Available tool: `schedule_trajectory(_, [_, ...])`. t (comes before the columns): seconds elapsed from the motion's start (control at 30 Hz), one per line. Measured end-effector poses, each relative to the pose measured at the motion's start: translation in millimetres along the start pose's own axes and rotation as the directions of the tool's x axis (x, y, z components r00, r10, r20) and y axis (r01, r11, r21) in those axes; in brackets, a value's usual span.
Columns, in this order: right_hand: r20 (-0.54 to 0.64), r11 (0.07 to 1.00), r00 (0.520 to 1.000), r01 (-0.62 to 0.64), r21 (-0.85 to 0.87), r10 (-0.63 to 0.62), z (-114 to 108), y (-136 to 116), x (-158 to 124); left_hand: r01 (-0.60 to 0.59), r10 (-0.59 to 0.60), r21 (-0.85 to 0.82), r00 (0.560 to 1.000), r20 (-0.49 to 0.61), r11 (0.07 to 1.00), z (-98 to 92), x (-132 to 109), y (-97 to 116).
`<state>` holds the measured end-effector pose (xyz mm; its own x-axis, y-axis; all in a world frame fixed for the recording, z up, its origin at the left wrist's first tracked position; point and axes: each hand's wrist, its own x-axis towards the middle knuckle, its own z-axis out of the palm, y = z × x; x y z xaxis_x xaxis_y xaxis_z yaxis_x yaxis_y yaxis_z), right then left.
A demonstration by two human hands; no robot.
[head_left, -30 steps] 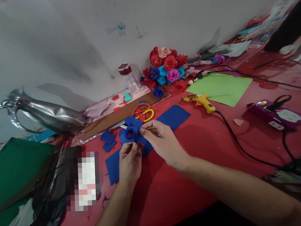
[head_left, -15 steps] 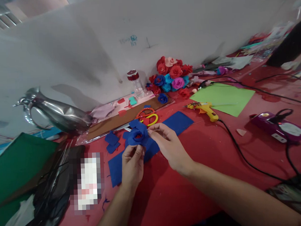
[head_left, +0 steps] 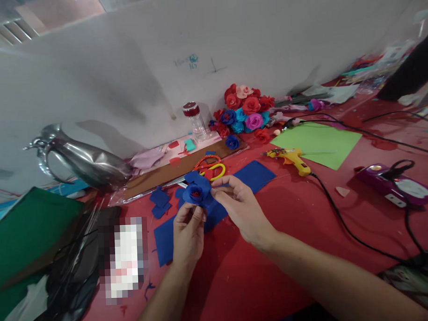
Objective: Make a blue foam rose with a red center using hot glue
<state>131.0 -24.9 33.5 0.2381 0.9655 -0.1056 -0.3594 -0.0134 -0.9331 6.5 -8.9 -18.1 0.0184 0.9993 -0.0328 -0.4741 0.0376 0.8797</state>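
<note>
A blue flower (head_left: 196,193) with a small red centre is held over a blue strip (head_left: 255,175) lying on the red table. My left hand (head_left: 189,229) pinches the flower from below, its thumb and fingers pressed together. My right hand (head_left: 238,204) has its thumb and fingertips closed at the flower's right edge, on a petal. Loose blue pieces (head_left: 159,198) lie to the left. Scissors with a yellow and orange handle (head_left: 217,171) rest just behind the flower, their blades partly hidden.
A yellow glue gun (head_left: 291,158) and its black cord lie right of my hands, near a green sheet (head_left: 318,140) and a purple power strip (head_left: 393,184). Behind stand a glass jar (head_left: 197,123) and a bunch of paper flowers (head_left: 249,103). A metal pitcher (head_left: 87,158) is at left.
The flower has tilted slightly, so its centre shows more openly. Both hands keep nearly the same place and grip. The camera view has shifted a little.
</note>
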Motion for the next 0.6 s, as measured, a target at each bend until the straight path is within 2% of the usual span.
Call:
schedule_trajectory(0.3, [0.015,1.0,1.0,-0.002,-0.01,0.003,-1.7,2.1,1.0,-0.015,0.014,-0.016,0.999,-0.033,1.0,1.0,2.4,1.7])
schedule_trajectory(0.47, [-0.025,0.996,0.997,0.072,0.046,-0.071,-3.5,1.6,4.4,-0.018,0.018,-0.002,1.0,-0.005,1.0,1.4,1.8,2.0])
schedule_trajectory(0.6, [-0.049,0.988,0.997,0.07,0.135,-0.064,-4.5,2.9,8.6,0.017,-0.017,-0.02,1.0,0.01,1.0,2.0,-0.3,3.7])
